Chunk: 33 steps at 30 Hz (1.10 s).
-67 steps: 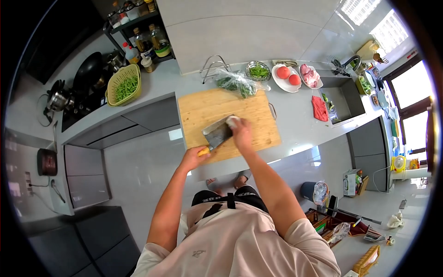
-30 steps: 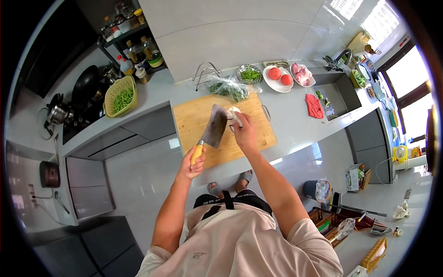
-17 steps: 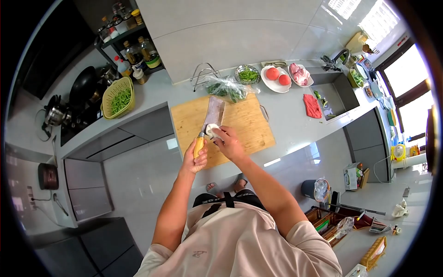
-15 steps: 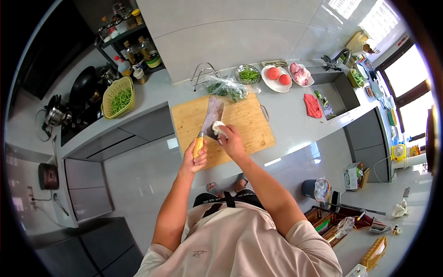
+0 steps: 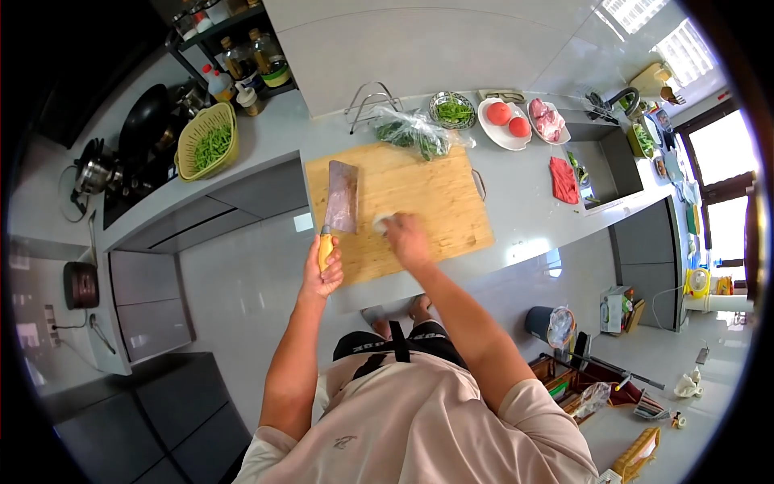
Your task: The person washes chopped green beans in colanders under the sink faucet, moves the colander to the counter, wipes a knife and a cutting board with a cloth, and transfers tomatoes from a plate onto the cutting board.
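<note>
My left hand [image 5: 322, 270] is closed around the yellow handle of a cleaver [image 5: 343, 198], whose broad, dull blade points away from me over the left side of the wooden cutting board [image 5: 439, 194]. My right hand [image 5: 409, 242], blurred by motion, grips a crumpled white tissue [image 5: 380, 223] low over the board, to the right of the blade and apart from it. A clear plastic bag of green vegetables [image 5: 415, 137] lies across the board's far edge.
Behind the board stand a wire rack [image 5: 372, 103], a bowl of cut greens [image 5: 453, 110], a plate with two tomatoes [image 5: 501, 135] and a plate of meat [image 5: 548, 123]. A red cloth [image 5: 564, 180] lies beside the sink [image 5: 617, 173]. Green beans fill a yellow basket [image 5: 190, 139] at left.
The tissue was against the cleaver's blade; my right hand has drawn it off to the right. My left hand has shifted the cleaver leftward, and the camera view has moved slightly.
</note>
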Available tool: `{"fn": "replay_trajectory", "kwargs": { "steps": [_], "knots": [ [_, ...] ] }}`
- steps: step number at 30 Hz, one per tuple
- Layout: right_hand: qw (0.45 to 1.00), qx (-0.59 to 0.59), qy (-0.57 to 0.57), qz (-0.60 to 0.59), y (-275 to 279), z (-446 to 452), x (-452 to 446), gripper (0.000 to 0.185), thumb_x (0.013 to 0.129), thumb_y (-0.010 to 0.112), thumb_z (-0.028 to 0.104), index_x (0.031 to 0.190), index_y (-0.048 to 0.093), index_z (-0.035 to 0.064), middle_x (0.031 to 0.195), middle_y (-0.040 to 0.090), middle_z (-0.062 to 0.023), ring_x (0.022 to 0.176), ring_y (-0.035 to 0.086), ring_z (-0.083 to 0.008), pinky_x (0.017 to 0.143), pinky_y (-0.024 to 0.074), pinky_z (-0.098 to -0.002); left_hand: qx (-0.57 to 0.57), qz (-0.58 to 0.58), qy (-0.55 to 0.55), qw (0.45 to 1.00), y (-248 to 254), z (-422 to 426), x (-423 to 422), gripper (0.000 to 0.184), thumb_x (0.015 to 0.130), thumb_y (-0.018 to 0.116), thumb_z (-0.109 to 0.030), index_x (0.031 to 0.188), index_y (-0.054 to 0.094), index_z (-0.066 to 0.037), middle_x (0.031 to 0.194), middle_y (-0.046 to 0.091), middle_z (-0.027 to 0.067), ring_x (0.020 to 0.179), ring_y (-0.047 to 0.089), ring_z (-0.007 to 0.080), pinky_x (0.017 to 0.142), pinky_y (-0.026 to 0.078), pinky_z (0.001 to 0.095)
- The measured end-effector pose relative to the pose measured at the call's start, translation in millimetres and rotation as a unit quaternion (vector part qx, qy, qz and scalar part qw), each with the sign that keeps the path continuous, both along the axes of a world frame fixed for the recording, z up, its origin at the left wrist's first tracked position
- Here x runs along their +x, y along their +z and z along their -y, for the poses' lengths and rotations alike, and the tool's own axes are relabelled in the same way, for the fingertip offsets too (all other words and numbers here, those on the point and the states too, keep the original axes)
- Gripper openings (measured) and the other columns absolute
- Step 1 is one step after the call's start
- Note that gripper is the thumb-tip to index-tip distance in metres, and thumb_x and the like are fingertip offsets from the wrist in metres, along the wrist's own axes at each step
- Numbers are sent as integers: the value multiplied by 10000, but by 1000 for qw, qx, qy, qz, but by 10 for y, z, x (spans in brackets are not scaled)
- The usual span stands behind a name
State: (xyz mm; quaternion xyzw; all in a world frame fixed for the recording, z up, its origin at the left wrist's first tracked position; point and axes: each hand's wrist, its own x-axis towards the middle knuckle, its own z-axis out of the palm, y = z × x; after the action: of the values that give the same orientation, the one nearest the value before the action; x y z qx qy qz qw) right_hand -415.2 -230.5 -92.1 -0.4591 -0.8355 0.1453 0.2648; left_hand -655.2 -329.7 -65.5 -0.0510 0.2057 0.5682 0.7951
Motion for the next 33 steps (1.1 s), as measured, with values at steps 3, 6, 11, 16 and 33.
{"fn": "replay_trajectory", "kwargs": {
  "steps": [3, 6, 11, 16, 33],
  "knots": [
    [986, 3, -164, 11, -31, -436, 511, 392, 827, 672, 24, 1211, 677, 105, 1184, 614, -147, 1098, 553, -360, 964, 477, -449, 10, 18, -17, 1000, -65, -39, 91, 475, 1075, 406, -539, 1148, 525, -85, 668, 479, -4, 358, 335, 76, 323, 270, 218],
    [978, -25, -205, -17, 218, -526, 655, 424, 824, 695, 8, 1239, 664, 92, 1205, 607, -166, 1150, 542, -361, 994, 477, -442, 5, 43, -12, 999, -131, -107, 213, 495, 1066, 405, -561, 1141, 533, -89, 674, 509, 5, 358, 329, 85, 325, 276, 222],
    [996, -50, -47, -60, 166, -473, 256, 440, 818, 705, 12, 1247, 665, 98, 1224, 605, -166, 1179, 538, -362, 1014, 473, -444, 2, 52, -14, 999, -289, -258, 279, 518, 1058, 405, -580, 1150, 543, -89, 679, 516, 4, 364, 322, 81, 330, 277, 223],
    [990, -75, -119, -12, 128, -620, 395, 432, 823, 702, 10, 1243, 668, 107, 1221, 608, -152, 1182, 532, -360, 1019, 472, -446, -54, -118, -59, 990, -271, -298, 92, 522, 1058, 427, -568, 1228, 573, -97, 760, 558, 20, 461, 460, 105, 401, 396, 249],
    [966, -57, -250, -24, 85, -1227, 968, 399, 854, 682, 44, 1245, 665, 122, 1203, 604, -140, 1138, 531, -360, 985, 468, -466, -1, -905, -163, 392, 98, -834, 467, 182, 1013, 564, -247, 1106, 666, -129, 1101, 657, 104, 889, 673, 345, 713, 555, 468]
  ]
}}
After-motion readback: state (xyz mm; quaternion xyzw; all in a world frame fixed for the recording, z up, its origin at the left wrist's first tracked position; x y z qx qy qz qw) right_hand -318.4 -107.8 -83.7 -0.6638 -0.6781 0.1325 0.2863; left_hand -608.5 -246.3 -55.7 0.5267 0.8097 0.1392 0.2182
